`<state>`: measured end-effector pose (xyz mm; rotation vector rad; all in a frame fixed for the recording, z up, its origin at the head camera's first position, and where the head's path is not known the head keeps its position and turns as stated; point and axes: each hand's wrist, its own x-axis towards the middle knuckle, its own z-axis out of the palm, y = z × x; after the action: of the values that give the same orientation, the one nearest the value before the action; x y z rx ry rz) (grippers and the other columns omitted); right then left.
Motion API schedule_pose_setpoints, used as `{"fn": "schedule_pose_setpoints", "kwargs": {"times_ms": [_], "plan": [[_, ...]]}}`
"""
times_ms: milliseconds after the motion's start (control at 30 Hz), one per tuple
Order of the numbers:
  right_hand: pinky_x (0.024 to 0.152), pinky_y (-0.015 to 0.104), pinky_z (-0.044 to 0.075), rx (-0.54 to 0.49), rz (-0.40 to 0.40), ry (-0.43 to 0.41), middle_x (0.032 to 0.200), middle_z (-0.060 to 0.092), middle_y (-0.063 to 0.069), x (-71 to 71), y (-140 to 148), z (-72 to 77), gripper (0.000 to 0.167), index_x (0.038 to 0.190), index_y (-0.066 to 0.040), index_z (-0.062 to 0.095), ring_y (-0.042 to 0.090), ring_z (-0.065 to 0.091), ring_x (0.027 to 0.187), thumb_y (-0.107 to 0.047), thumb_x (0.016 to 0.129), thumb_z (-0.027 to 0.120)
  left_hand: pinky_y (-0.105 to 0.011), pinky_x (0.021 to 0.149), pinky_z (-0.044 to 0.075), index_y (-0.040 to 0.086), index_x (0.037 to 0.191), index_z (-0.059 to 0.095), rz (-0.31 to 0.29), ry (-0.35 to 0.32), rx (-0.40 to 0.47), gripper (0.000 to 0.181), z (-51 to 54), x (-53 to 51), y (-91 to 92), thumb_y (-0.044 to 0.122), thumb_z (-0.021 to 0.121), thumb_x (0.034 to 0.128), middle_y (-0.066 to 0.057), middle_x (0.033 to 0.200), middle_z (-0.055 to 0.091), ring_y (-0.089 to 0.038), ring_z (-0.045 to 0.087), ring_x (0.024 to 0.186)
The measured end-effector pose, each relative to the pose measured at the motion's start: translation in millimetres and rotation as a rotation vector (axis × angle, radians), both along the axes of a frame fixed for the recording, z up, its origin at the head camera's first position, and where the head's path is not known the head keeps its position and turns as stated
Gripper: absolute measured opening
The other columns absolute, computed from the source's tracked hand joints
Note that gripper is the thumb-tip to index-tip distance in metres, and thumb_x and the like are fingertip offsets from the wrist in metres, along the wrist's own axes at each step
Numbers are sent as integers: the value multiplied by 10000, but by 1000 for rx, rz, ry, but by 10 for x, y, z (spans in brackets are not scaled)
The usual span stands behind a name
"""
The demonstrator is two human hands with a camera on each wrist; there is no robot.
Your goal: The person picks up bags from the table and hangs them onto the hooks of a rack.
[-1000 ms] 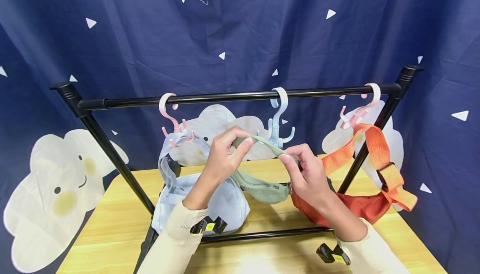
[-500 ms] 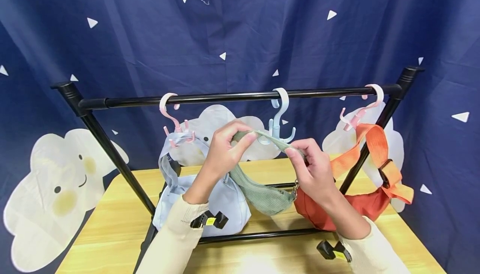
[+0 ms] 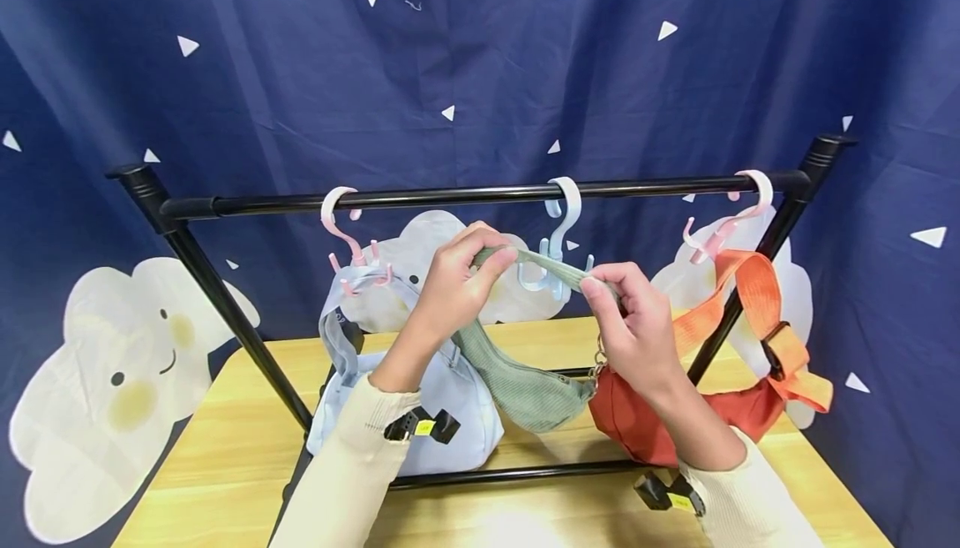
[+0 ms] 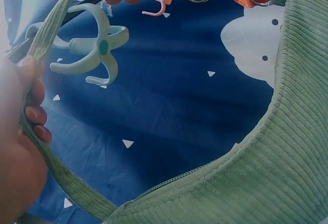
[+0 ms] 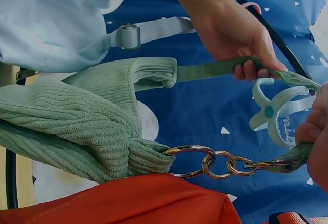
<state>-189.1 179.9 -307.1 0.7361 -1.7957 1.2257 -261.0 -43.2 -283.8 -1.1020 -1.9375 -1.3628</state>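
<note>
In the head view, my left hand pinches the strap of a green corduroy shoulder bag between thumb and curled fingers. My right hand pinches the same strap further right, so a short stretch spans both hands. Below it the bag hangs, its zip along the upper edge. Metal rings join one bag end to the strap in the right wrist view. Just behind the stretched strap is a light blue multi-prong hook, hung on the black rail; the strap partly covers its prongs in the head view.
A pale blue bag hangs from a pink hook on the left. On the right, a red bag with an orange strap hangs at another pink hook. Beneath are a lower black bar and wooden table.
Both hands have risen and shifted slightly right with the strap, now across the blue hook's lower part. The green bag has swung and shows more of its ribbed face. Both hands keep their hold.
</note>
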Motion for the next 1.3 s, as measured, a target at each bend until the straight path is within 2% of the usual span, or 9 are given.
{"fn": "schedule_pose_setpoints", "kwargs": {"times_ms": [233, 500, 667, 900, 1033, 1133, 1300], "plan": [[422, 184, 269, -13, -22, -19, 615, 419, -38, -46, 20, 46, 82, 978, 82, 625, 16, 343, 455, 149, 932, 614, -272, 851, 474, 90, 1044, 708, 40, -76, -62, 151, 67, -49, 18, 194, 600, 1058, -37, 1050, 684, -151, 600, 964], [417, 217, 274, -56, -21, -69, 628, 422, -26, -54, 34, 5, 34, 982, 96, 642, 33, 341, 456, 75, 973, 616, -280, 842, 463, 96, 1029, 715, 33, -105, -80, 169, 43, -86, 45, 194, 582, 1065, -34, 1026, 678, -154, 588, 939], [414, 228, 269, -78, -20, -103, 605, 409, -37, -60, 35, -73, 38, 984, 73, 647, 37, 338, 454, 81, 972, 612, -264, 852, 465, 91, 1033, 719, 12, -127, -75, 180, -34, -89, 65, 190, 573, 1070, -42, 1058, 698, -151, 591, 941], [417, 257, 288, -101, -14, -153, 613, 426, -53, -42, 11, -151, 48, 970, 68, 643, 41, 358, 471, 46, 992, 605, -274, 867, 456, 89, 989, 682, 5, -211, -47, 175, -177, -40, 77, 203, 576, 1069, -48, 1006, 642, -158, 553, 937], [384, 251, 309, -141, 3, -220, 624, 448, -68, -21, 5, -184, 62, 980, 59, 633, 44, 374, 455, 13, 1009, 603, -267, 810, 432, 82, 976, 669, 3, -244, -19, 190, -253, -9, 98, 214, 572, 1072, -46, 885, 562, -166, 518, 864], [381, 257, 327, -167, 16, -270, 637, 462, -68, -11, -6, -214, 63, 988, 46, 627, 53, 390, 466, 1, 1019, 596, -256, 753, 404, 76, 959, 665, 5, -241, 2, 191, -314, -3, 118, 199, 571, 1071, -37, 819, 502, -170, 489, 802], [395, 278, 324, -197, 25, -301, 641, 470, -63, 10, -39, -258, 67, 992, 46, 616, 60, 405, 497, -3, 1026, 584, -263, 719, 411, 76, 997, 695, 24, -274, 44, 191, -408, 39, 153, 205, 572, 1069, -31, 819, 522, -187, 496, 776]]}}
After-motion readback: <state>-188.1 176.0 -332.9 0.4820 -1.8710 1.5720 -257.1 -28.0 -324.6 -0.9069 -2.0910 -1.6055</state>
